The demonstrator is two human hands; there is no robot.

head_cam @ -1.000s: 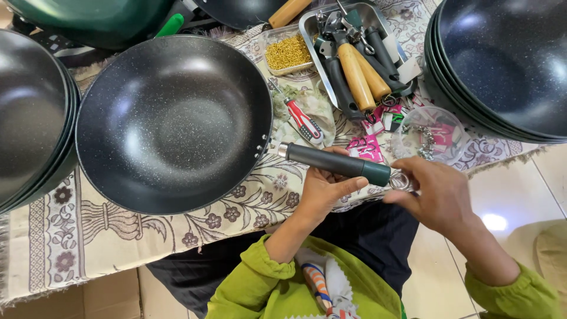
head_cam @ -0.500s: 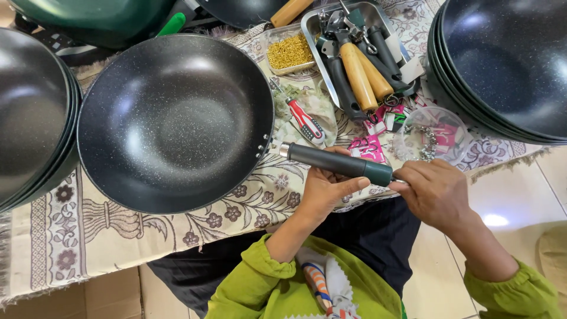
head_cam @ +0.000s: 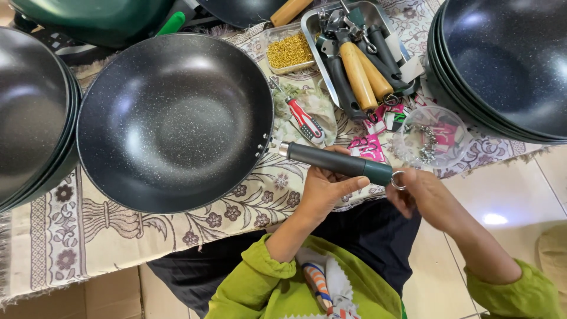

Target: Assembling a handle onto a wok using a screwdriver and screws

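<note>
Cookware assembly workshop | stacked woks (head_cam: 508, 65) | handle tray (head_cam: 313, 26) | screwdriver (head_cam: 303, 120)

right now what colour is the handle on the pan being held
Dark grey-green handle with a silver collar at the pan end, seen in the head view.

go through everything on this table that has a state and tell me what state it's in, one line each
pan handle: lying level, its end against the wok's rim
wok: upright, empty
left hand: gripping the pan handle
right hand: at the metal ring on the handle's end
screwdriver: lying flat, untouched
metal tray: full of tools
clear bowl: holds small metal parts
</note>
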